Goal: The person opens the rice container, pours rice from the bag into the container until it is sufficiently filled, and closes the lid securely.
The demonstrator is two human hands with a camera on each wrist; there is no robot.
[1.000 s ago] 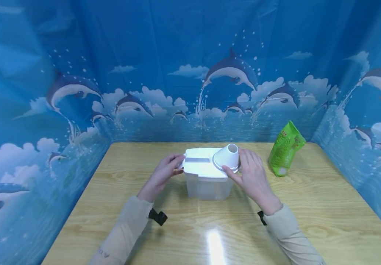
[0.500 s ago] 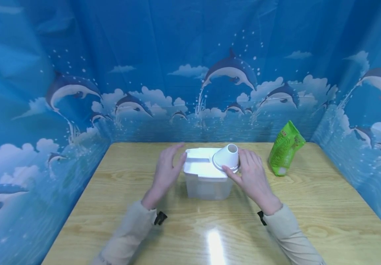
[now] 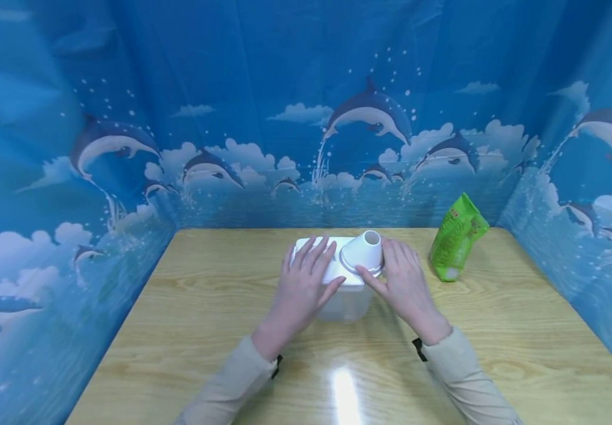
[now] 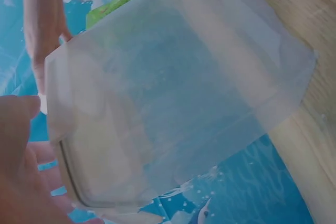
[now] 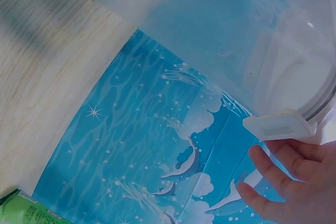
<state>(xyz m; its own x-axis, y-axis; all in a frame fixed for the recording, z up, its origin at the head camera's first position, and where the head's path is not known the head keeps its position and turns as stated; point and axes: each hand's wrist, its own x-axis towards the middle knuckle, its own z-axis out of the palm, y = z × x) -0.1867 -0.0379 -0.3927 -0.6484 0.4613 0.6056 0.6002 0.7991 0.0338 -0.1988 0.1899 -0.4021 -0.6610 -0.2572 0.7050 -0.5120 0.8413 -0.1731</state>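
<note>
A translucent plastic storage container (image 3: 345, 307) with a white lid (image 3: 338, 274) stands on the table. A white hollow cone-shaped cup (image 3: 361, 254) sits on the lid's right part, its narrow opening upward. My left hand (image 3: 302, 289) lies over the lid's left part with straight fingers, thumb at the front edge. My right hand (image 3: 407, 286) grips the container's lid end beside the cone, thumb at the cone's base and fingers on the far side. In the right wrist view a white latch tab (image 5: 278, 125) sticks out at the lid's side, just over my right fingers (image 5: 270, 169).
A green printed bag (image 3: 455, 242) stands at the back right of the wooden table (image 3: 205, 277). A blue dolphin-print curtain (image 3: 263, 118) closes off the back and both sides.
My left hand lets go of the lid's left end, lifts with fingers spreading, then moves right onto the lid. The right hand and the container keep their place.
</note>
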